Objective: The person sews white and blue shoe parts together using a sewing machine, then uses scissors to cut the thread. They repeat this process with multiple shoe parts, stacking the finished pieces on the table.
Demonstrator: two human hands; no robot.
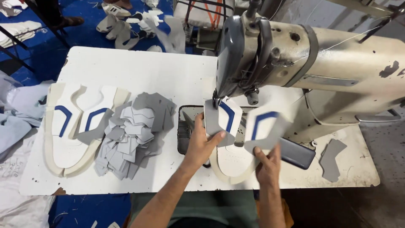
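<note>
the left hand (201,143) pinches the grey patch (214,122) on the white and blue shoe upper (236,143) beneath the sewing machine (303,63) head, while the right hand (268,164) grips the upper's right wing, with a pile of grey pieces (135,131) lying left on the white table (147,71).

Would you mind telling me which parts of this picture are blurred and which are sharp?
In the head view, the shoe upper at the sewing machine is motion-blurred, most beside the right hand; the left hand is slightly soft; the grey cut pieces look sharp.
</note>
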